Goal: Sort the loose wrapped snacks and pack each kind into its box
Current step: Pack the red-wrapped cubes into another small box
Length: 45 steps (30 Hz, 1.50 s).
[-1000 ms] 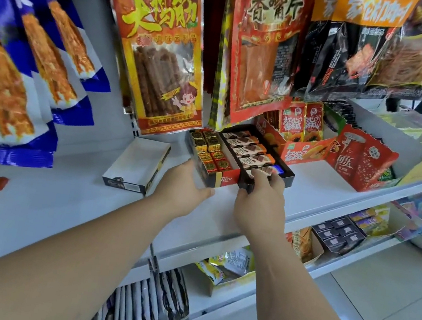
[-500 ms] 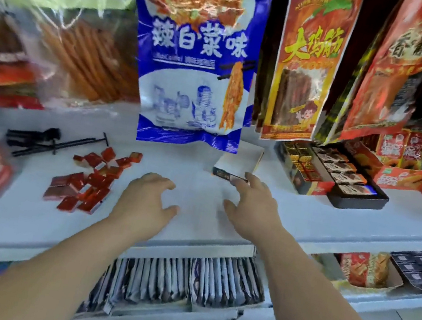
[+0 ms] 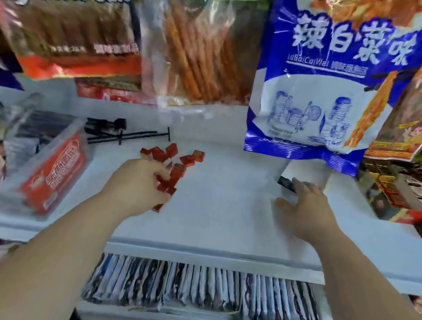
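On my feed the red wrapped snacks (image 3: 186, 160) lie in a loose heap on a white shelf (image 3: 223, 211) of a shop rack: small square packets, glossy, tumbled at all angles. The left grip (image 3: 137, 184) comes down on the near side of that heap, wrist bent, fingers curled round several packets and clenched on them, with one more packet showing just under the palm. Well to the right of the heap sits a flat white box (image 3: 304, 173) with a dark front edge. The right grip (image 3: 306, 211) is released, its fingers straight and spread, the tips touching that dark edge and the thumb stretched out toward the heap. Just behind and left of the heap lies a thin black metal tool (image 3: 125, 132). Further left is a clear, crinkled bag with a red label (image 3: 56, 168). Above and to the right of the heap hangs a shiny blue and white bag (image 3: 327, 81), and beyond the white box, at the far right, stand open boxes of small dark and red packets (image 3: 419, 198). Below the heap, on the next shelf down, a row of thin sachets (image 3: 205, 291) stands on edge. Much of the frame is blurred.
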Available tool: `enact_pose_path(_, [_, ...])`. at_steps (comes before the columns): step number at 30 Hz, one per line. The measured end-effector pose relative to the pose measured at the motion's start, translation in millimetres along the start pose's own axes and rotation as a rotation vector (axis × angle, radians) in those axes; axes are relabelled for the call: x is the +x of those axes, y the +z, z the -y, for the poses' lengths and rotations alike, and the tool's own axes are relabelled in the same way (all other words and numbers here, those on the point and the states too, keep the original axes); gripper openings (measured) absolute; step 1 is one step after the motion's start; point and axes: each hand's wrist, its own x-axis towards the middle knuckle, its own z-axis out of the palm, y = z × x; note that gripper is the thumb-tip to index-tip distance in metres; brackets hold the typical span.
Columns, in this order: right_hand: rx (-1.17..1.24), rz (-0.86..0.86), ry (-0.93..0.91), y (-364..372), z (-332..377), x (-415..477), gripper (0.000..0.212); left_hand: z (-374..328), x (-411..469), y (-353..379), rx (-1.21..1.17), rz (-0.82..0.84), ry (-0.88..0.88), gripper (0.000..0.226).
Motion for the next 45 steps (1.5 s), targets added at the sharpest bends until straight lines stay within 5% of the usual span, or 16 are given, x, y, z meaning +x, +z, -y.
enact_pose_path(7, [0.039,0.068,-0.226,11.8,30.2,-26.8,0.042,-0.8,6.8,8.2,0.133,0.090,0.066,0.044])
enact_pose_path(16, [-0.118,0.127,-0.393,19.3,67.0,-77.2,0.061,-0.7,-7.7,26.3,0.318,0.049,0.171,0.041])
enact_pose_path(26, [-0.118,0.182,-0.458,-14.2,75.9,-122.0,0.061,-6.9,-34.1,24.3,0.221,-0.030,0.205,0.033])
enact_pose_path(40, [-0.053,0.192,-0.542,13.2,121.3,-86.8,0.045,23.4,-58.0,4.9,0.142,0.151,0.315,0.019])
enact_pose_path(45, [-0.028,0.120,-0.569,42.9,156.8,-61.3,0.035,35.1,-44.8,-9.0,-0.091,0.199,0.194,0.012])
